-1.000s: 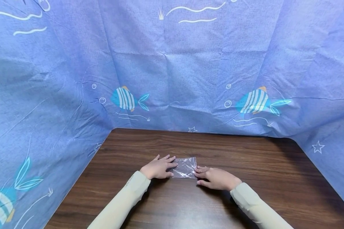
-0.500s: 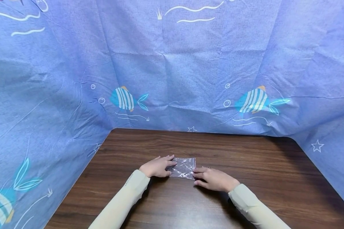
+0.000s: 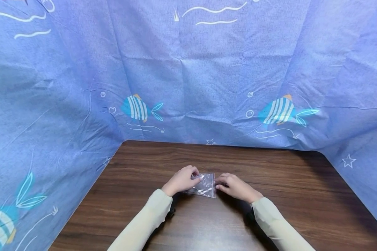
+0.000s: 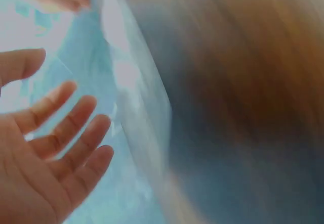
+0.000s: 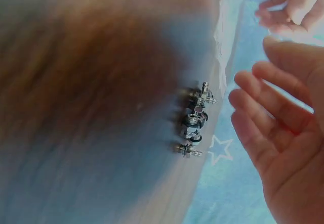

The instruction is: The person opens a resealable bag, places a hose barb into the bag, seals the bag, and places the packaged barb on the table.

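Note:
A clear plastic zip bag (image 3: 206, 185) lies flat on the wooden table, between my hands. My left hand (image 3: 183, 180) is over the bag's left part, covering some of it. In the left wrist view its fingers (image 4: 83, 128) are loosely bent, with nothing between them and the thumb. Just right of the bag's edge is my right hand (image 3: 235, 186), its fingers (image 5: 276, 105) spread and slightly curved with nothing in them. Several small shiny metal fittings (image 5: 193, 120) stand in a row on the table beyond the right fingers; the right hand hides them in the head view.
The dark wooden table (image 3: 163, 157) has rounded far corners. A blue fabric curtain (image 3: 207, 87) printed with fish and stars hangs at the back and both sides.
My left hand has shifted right and farther over the bag, its fingers bending from a flatter spread. My right hand has moved slightly away from me, up to the bag's right edge.

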The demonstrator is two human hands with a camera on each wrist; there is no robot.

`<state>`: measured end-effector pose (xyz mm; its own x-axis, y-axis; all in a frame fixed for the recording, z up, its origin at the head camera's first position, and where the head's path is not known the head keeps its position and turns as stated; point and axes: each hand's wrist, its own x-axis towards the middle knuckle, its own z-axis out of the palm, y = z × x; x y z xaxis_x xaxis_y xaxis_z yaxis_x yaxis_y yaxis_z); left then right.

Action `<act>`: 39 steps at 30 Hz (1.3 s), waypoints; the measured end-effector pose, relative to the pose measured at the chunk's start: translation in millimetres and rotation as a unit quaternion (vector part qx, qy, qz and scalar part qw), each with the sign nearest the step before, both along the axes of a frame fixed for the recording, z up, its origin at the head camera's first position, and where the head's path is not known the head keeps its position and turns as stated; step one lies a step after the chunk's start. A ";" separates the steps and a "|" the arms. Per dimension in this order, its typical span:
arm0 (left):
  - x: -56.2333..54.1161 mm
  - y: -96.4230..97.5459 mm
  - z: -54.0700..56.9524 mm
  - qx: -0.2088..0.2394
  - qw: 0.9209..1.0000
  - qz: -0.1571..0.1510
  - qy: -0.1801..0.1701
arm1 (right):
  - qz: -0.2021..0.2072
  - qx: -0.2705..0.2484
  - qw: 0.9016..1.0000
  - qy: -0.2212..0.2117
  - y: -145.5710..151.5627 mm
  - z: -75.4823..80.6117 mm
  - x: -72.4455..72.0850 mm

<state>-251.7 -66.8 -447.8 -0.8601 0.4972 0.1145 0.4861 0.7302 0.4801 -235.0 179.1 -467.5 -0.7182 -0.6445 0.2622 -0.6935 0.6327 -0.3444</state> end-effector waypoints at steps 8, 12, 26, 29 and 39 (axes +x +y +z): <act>-0.1 18.5 -12.4 0.099 0.992 0.019 -0.072 | -0.091 -0.080 0.991 -0.057 0.5 -3.8 -20.5; -0.6 24.5 -17.7 0.111 0.989 0.021 -0.098 | -0.137 -0.082 0.983 -0.086 0.1 -5.6 -26.8; -3.5 33.9 -24.2 0.142 0.977 0.051 -0.151 | -0.142 -0.075 0.974 -0.158 -8.4 -8.5 -34.9; -4.5 33.9 -29.0 0.153 0.973 0.059 -0.162 | -0.138 -0.073 0.974 -0.166 -8.9 -9.0 -36.0; -5.2 34.4 -39.5 0.196 0.960 0.059 -0.193 | -0.121 -0.075 0.969 -0.204 -9.4 -12.2 -39.2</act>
